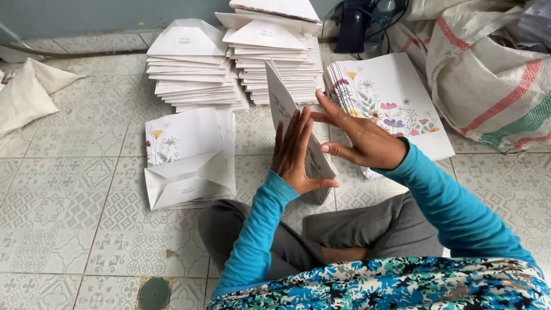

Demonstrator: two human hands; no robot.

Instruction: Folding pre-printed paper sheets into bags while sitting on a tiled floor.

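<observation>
A white paper sheet with flower print (282, 103) stands on edge on the tiled floor in front of my crossed legs. My left hand (295, 155) lies flat against its left face with fingers stretched up. My right hand (361, 140) presses the same sheet from the right side, fingers spread. The sheet is held upright between both palms.
A small pile of folded paper bags (189, 161) lies to the left. Two tall stacks of folded bags (192, 69) (275, 63) stand behind. A stack of flat flowered sheets (396, 97) lies at right, beside a striped woven sack (493, 80). A white cloth bag (26, 95) sits far left.
</observation>
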